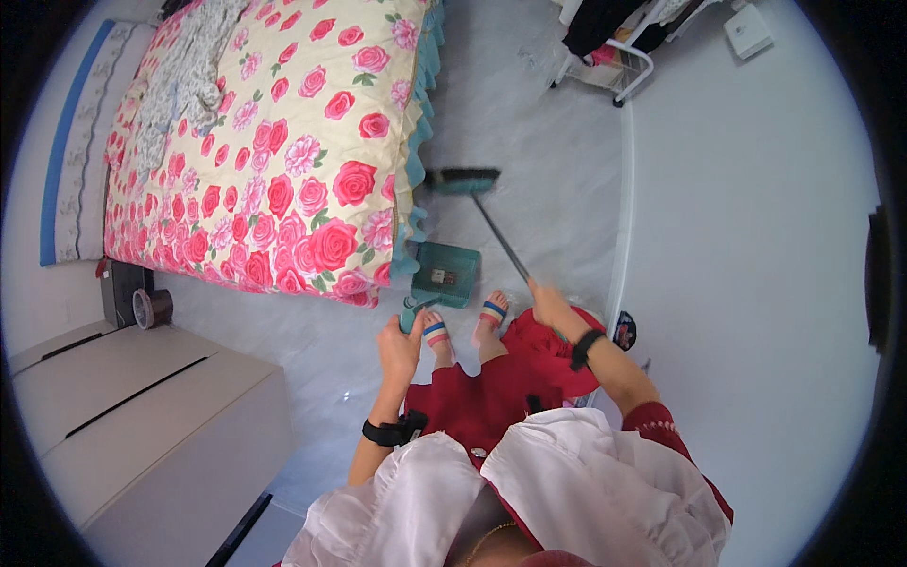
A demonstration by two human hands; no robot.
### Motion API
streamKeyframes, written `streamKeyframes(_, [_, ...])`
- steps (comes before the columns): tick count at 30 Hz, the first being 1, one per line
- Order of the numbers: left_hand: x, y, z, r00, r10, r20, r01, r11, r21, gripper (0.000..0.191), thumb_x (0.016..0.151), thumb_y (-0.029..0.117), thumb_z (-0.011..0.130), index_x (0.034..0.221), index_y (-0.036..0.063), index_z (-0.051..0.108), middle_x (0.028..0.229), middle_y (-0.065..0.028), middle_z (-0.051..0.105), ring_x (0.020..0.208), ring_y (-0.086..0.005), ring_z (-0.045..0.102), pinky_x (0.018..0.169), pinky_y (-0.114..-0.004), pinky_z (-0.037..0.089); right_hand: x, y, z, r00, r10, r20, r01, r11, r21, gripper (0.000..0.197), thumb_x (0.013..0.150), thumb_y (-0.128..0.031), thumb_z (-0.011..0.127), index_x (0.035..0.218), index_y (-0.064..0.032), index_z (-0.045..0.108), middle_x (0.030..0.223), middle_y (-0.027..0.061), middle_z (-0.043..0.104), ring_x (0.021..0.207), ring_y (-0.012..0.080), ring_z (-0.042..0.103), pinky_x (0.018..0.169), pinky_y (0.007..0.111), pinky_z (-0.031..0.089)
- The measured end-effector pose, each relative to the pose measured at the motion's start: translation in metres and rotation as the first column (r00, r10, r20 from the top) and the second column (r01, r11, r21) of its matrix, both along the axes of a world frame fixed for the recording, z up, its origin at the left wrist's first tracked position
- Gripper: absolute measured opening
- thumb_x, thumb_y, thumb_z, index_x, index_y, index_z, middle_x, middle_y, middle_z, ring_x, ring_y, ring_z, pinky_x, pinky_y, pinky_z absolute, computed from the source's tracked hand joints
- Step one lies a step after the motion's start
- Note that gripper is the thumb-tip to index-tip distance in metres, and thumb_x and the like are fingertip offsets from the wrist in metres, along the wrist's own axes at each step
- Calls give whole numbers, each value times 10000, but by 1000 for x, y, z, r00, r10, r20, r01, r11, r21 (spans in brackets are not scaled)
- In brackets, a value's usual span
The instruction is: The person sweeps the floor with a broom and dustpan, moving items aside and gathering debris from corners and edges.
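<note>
My left hand (399, 347) is closed around the teal handle of a dustpan (464, 276). The dustpan's teal pan lies on the grey floor just ahead of my feet, with a small item or debris in it. My right hand (551, 305) grips the dark stick of a broom (464, 186). The broom's head, slightly blurred, touches or nearly touches the floor beside the bed's teal ruffle, its dark bristles facing away from me.
A bed with a rose-patterned cover (283, 163) stands at the left. Drawers (177, 425) and a small bin (153, 308) are at the lower left. A white wheeled rack (638, 60) stands at the top right, near the wall (751, 234). Red fabric lies beside my right foot.
</note>
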State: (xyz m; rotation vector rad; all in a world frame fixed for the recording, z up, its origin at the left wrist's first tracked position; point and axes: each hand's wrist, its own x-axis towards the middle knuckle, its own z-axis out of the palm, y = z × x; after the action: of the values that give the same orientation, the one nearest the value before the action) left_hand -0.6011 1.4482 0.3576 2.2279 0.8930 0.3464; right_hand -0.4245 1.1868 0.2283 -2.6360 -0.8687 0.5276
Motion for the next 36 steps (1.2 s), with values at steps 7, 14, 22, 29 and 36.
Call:
streamKeyframes(7, [13, -3, 31, 1000, -24, 18, 26, 996, -86, 462, 781, 394, 658, 671, -44, 559, 516, -216, 536, 424, -318, 550, 455, -398, 422, -35, -103, 179, 766, -124, -630, 167, 986, 8, 539, 784, -38, 567, 1300, -4, 413, 648, 117, 574, 523, 196, 571, 477, 314, 467])
streamKeyframes(14, [39, -6, 98, 992, -87, 93, 98, 987, -124, 433, 797, 382, 646, 712, -39, 589, 462, -149, 507, 386, -250, 535, 440, -375, 422, -85, -148, 233, 604, -329, -726, 559, 824, 92, 559, 825, -40, 557, 1345, -6, 353, 624, 28, 503, 449, 105, 472, 426, 255, 406])
streamKeyframes(22, [99, -9, 173, 946, -178, 270, 183, 983, 9, 425, 794, 371, 645, 699, -39, 589, 497, -142, 524, 415, -226, 520, 451, -357, 402, -40, -159, 256, 616, -341, -710, 667, 706, 239, 576, 841, -51, 552, 1361, -4, 310, 644, 14, 480, 465, 96, 454, 412, 253, 414])
streamKeyframes(29, [190, 19, 216, 957, -183, 226, 184, 983, 17, 419, 791, 375, 646, 783, -43, 614, 578, -194, 564, 531, -299, 576, 520, -384, 433, 47, -108, 277, 596, -306, -742, 719, 615, 324, 584, 841, -35, 552, 1369, -20, 303, 649, 14, 473, 480, 90, 449, 394, 244, 395])
streamKeyframes(36, [336, 95, 252, 917, -305, 258, 297, 952, 70, 460, 774, 396, 654, 750, -57, 577, 626, -254, 554, 612, -403, 571, 552, -436, 441, 183, -22, 330, 583, -296, -756, 742, 574, 347, 598, 839, -28, 555, 1375, -26, 291, 634, 12, 472, 466, 83, 438, 384, 245, 377])
